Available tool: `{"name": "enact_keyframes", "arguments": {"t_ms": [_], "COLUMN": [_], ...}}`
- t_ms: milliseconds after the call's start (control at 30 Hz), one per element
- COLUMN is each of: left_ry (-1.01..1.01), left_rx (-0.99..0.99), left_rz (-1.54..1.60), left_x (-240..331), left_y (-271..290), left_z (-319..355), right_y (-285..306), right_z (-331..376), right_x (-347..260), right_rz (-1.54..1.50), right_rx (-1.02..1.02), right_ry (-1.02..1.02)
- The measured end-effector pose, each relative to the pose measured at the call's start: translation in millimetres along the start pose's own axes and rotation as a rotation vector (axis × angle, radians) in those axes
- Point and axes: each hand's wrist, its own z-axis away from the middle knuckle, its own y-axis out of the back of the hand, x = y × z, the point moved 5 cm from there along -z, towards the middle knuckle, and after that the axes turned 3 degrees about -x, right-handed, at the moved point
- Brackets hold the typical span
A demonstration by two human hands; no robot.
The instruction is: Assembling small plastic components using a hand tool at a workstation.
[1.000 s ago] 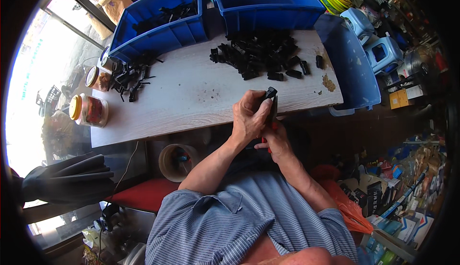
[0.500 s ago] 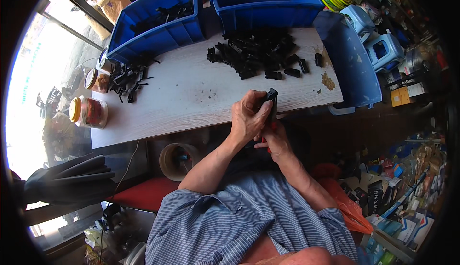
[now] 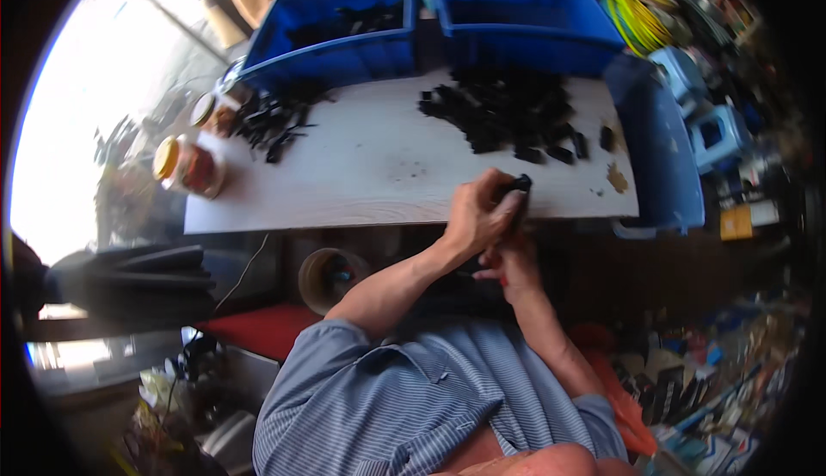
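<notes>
My left hand (image 3: 475, 214) is closed round a small black plastic part (image 3: 520, 185), its end sticking up past thumb and fingers at the table's front edge. Just below it, my right hand (image 3: 518, 268) is closed on a red-handled tool (image 3: 503, 281); only a bit of red shows, and its working end is hidden. Beyond my hands, a heap of black plastic parts (image 3: 508, 110) lies on the white table (image 3: 361, 184). Another pile of thinner black pieces (image 3: 274, 123) lies on the table's left side.
Two blue bins (image 3: 331, 61) (image 3: 533, 39) stand along the back; the left one holds black pieces. A yellow-lidded jar (image 3: 191, 166) stands at the left edge. A blue tub (image 3: 658, 149) adjoins the right end. Below the table is a round bucket (image 3: 320, 282).
The view has shifted, so the table and bins sit further right and lower. Both hands stay close together with the black part and the tool; less of the red handle shows.
</notes>
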Motion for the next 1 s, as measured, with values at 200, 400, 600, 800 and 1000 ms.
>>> {"name": "enact_keyframes", "arguments": {"t_ms": [200, 400, 600, 800, 1000], "left_ry": [-0.334, -0.603, -0.303, -0.095, -0.39], "left_rx": [0.088, 0.5, 0.902, 0.698, 0.647], "left_rz": [-0.059, -0.593, -1.359, -1.5, -1.301], "left_x": [36.5, 60.5, 19.8, -8.4, 2.6], "left_y": [14.5, 110.8, 272.0, 315.5, 282.3], "left_z": [-73.1, -65.2, -5.6, 1.8, 1.9], "right_y": [9.7, 6.7, 4.9, 6.0, 8.6], "right_z": [4.8, 13.2, 16.5, 15.9, 16.1], "right_x": [-6.2, -7.2, -9.3, -6.3, 3.0], "right_rz": [-0.049, -0.075, -0.074, -0.044, -0.043], "right_rx": [0.056, 0.049, 0.038, 0.019, 0.058], "right_ry": [0.003, 0.021, 0.038, 0.069, 0.08]}}
